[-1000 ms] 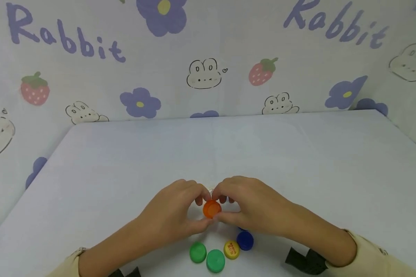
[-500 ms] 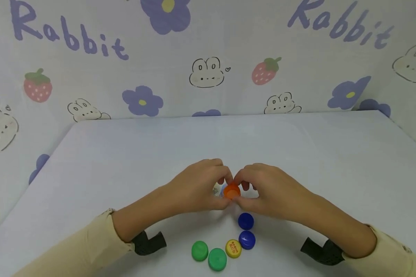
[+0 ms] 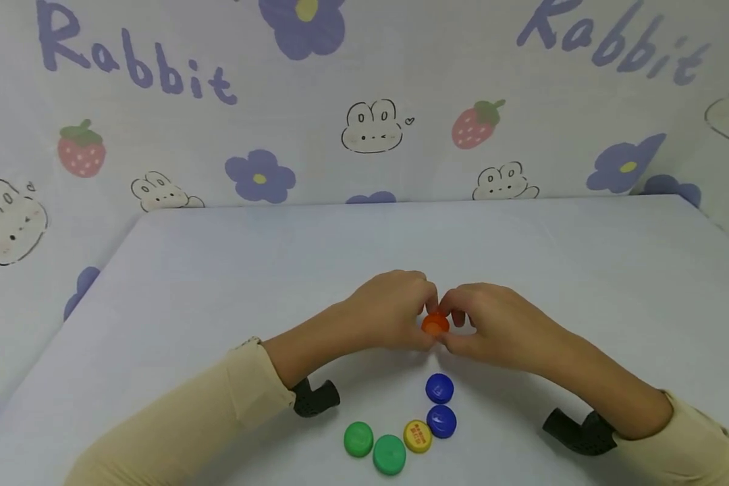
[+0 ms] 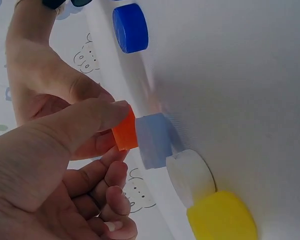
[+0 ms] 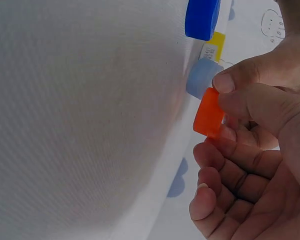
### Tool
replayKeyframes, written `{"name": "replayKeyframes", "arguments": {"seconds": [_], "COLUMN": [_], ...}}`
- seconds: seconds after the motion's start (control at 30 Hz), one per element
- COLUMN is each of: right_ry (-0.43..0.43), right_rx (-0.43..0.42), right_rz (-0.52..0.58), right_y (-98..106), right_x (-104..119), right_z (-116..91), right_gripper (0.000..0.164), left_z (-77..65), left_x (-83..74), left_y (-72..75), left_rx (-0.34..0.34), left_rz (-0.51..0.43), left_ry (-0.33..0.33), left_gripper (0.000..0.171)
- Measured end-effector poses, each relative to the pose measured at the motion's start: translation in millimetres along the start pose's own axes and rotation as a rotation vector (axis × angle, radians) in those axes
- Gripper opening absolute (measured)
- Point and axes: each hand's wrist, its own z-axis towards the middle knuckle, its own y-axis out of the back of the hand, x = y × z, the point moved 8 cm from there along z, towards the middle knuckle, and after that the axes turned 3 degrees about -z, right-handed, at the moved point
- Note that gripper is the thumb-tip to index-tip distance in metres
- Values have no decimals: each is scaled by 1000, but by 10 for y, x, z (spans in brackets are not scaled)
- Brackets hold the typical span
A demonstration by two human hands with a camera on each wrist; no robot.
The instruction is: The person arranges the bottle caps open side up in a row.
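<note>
An orange bottle cap (image 3: 435,325) is pinched between both hands, beyond the other caps on the white table. My left hand (image 3: 395,310) holds its left side, while my right hand (image 3: 498,324) grips it from the right. Thumbs lie on the near side and index fingers on the far side. In the left wrist view, a light blue cap (image 4: 154,140) stands right beside the orange one, followed by a white cap (image 4: 192,176) and a yellow cap (image 4: 222,217). The left hand hides these three from the head view.
Nearer the person, two dark blue caps (image 3: 440,389), a yellow printed cap (image 3: 418,437) and two green caps (image 3: 390,454) form a curve. Dark wrist mounts (image 3: 316,398) hang below both sleeves. A patterned cloth (image 3: 291,121) rises behind the table.
Both hands have carried the orange cap rightward and away from the person. The farther dark blue cap came out from under the right hand; the light blue cap has gone behind the left hand.
</note>
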Motion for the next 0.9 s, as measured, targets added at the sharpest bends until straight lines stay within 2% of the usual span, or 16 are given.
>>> {"name": "replayKeyframes", "arguments": {"seconds": [0.4,0.77,0.9], "right_ry": [-19,-50,-39], "right_rx": [36,28,23], "right_rz": [8,-33,-26], "right_y": [-42,-46,-67], "right_x": [-47,-44,-39], "right_z": [-4,-26,-20], "right_gripper": [18,17,25], "left_z": [28,-30,-62], "left_x": [-19,-13,7], "left_y": [-57,-81,-79], "left_rx": [20,2,4], "left_rz": [25,-43,-43], "left_ry": [6,-16,1], "left_gripper": [30,33,36]}}
